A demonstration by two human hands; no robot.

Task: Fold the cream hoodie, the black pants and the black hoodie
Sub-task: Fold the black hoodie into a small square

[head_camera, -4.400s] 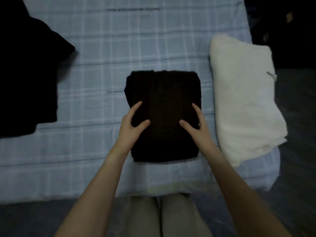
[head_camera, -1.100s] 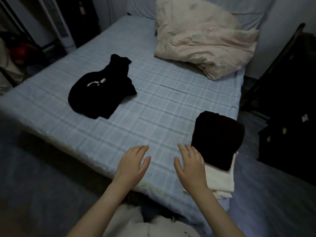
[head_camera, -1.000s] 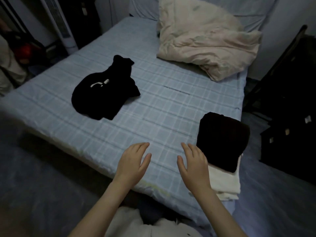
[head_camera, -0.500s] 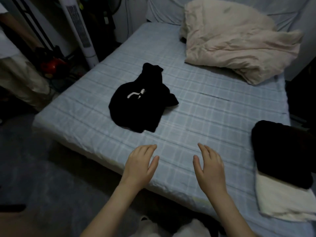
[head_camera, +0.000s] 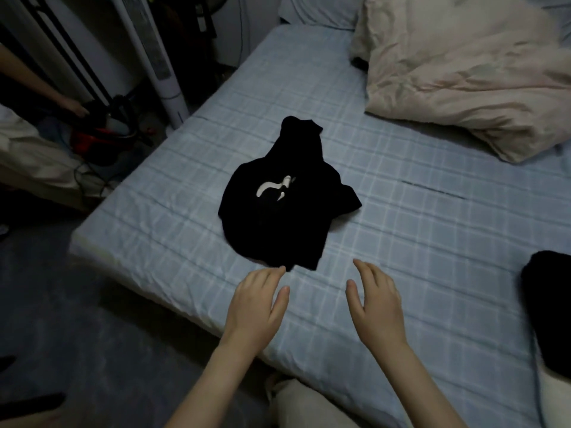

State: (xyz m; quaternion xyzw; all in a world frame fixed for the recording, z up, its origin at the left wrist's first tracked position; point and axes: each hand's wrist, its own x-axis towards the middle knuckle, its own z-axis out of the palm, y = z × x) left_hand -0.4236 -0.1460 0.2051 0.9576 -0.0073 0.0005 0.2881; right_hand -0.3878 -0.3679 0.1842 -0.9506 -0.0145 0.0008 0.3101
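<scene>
My left hand (head_camera: 256, 307) and my right hand (head_camera: 375, 304) are both loose and flat, with nothing in them. The black hoodie (head_camera: 278, 205) lies in a heap on the bed (head_camera: 432, 242), just past my left fingertips. I think it is soft, floppy and light, so I would take its bottom edge near me. The folded black pants (head_camera: 547, 304) sit on the cream hoodie (head_camera: 556, 400). I see no box or basket.

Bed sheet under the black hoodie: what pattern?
The sheet is light blue with white plaid lines; head view.
</scene>
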